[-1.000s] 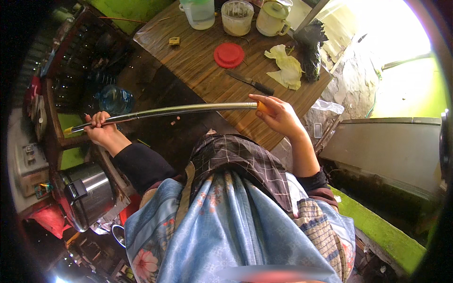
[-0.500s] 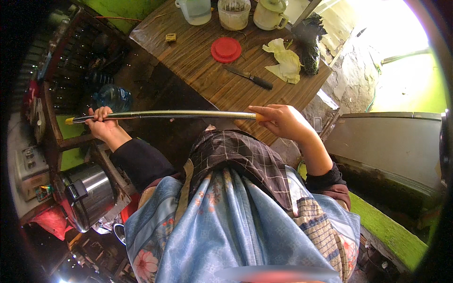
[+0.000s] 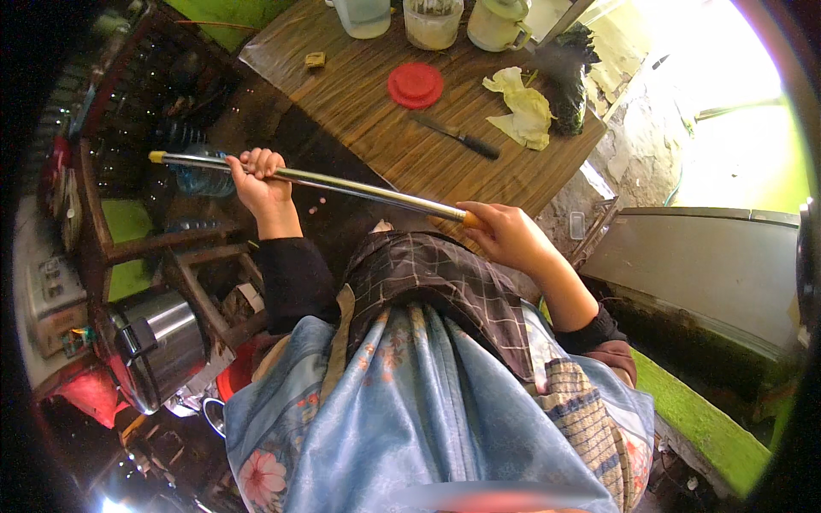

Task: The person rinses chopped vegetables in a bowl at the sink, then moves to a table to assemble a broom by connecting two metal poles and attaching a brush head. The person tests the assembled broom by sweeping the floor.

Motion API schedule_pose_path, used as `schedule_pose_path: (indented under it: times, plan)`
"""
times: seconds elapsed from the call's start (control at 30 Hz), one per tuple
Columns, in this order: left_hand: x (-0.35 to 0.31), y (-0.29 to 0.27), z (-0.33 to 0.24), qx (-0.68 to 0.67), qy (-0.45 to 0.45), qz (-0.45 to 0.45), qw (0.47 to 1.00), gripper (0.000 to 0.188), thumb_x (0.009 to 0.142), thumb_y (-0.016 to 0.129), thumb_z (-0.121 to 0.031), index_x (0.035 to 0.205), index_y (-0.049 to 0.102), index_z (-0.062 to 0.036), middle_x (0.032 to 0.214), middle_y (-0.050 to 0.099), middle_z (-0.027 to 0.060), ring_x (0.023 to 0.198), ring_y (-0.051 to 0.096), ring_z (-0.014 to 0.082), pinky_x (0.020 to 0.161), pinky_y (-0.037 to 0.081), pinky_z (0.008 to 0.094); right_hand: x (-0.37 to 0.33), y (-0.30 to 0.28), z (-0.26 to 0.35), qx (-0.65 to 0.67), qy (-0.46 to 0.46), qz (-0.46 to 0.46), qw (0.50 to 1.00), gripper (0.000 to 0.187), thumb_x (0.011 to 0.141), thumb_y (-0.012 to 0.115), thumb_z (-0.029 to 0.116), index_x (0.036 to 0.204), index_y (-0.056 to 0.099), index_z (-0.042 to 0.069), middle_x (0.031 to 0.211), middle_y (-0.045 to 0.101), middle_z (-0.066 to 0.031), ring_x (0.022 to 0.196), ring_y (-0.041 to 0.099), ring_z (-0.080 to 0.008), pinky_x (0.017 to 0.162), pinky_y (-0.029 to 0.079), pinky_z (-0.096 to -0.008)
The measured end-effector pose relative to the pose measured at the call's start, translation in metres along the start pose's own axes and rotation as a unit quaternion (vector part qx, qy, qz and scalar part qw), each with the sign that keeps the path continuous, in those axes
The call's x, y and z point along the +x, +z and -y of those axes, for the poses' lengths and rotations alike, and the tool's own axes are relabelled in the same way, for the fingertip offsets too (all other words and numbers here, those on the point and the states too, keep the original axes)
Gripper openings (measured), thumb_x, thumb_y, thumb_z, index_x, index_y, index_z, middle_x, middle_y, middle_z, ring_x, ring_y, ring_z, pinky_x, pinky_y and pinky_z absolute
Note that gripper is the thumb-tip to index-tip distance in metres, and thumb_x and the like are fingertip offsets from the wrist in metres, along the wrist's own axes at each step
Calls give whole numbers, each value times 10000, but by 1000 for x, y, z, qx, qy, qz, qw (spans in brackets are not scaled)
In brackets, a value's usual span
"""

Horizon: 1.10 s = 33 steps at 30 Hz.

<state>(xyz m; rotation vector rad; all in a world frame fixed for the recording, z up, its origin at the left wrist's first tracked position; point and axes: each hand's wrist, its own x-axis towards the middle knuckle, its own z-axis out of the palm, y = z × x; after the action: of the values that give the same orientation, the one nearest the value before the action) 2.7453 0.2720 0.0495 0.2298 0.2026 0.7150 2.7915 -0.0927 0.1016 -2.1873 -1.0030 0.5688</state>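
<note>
A shiny metal pole (image 3: 368, 188) with yellow ends slants across in front of me, its left end higher in the view. My left hand (image 3: 260, 184) is wrapped round it a short way in from the yellow-capped left end. At the other end, my right hand (image 3: 510, 237) closes on the yellow part, with the fingers laid along it. Whatever lies past my right hand is hidden. Beyond the pole, a wooden-topped table (image 3: 359, 103) bears a knife (image 3: 462, 138) with a black handle, a round red lid (image 3: 416, 85) and pale cabbage-like leaves (image 3: 523, 107).
Several plastic tubs and a lidded jug (image 3: 498, 24) stand at the table's far edge, near a black plastic bag (image 3: 570, 77). To the left are a wooden rack (image 3: 171, 248), a steel pot (image 3: 162, 346) and a blue water bottle (image 3: 203, 178). A grey chest (image 3: 701, 274) stands right.
The pole has tilted from nearly level, its left end rising and its right end dipping slightly. My left hand has moved right and upward; more of the pole sticks out beyond it.
</note>
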Motion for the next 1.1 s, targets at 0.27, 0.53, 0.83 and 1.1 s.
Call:
schedule_pose_path:
  times: [0.27,0.53,0.83,1.1]
  plan:
    - [8,37,-11,-102,-79,172,977,329,893,521,-321,690,413,-86,517,296,-37,406,269,65,371,278,210,-17,-13,38,-13,61,-25,998,355,830,560,212,1150,507,67,840,616,-177,759,606,-358,671,496,-419]
    - [5,35,-1,-220,-161,211,939,304,894,516,-313,715,422,-85,496,297,-41,374,268,52,346,265,214,-15,5,8,176,64,116,976,518,794,653,330,1178,504,16,722,594,-85,613,570,-160,557,450,-293]
    - [25,46,-4,75,44,-17,996,227,890,521,-265,793,495,-61,614,358,16,586,393,140,523,341,276,-15,11,-22,-10,31,-60,998,296,813,602,239,1063,542,91,839,587,-123,748,586,-295,648,471,-365]
    - [47,48,-24,23,-51,120,991,365,922,421,-421,723,403,-115,517,247,-49,418,223,66,406,228,222,-36,24,-9,-14,69,41,997,204,879,501,209,948,440,28,749,553,-228,713,536,-428,588,421,-454]
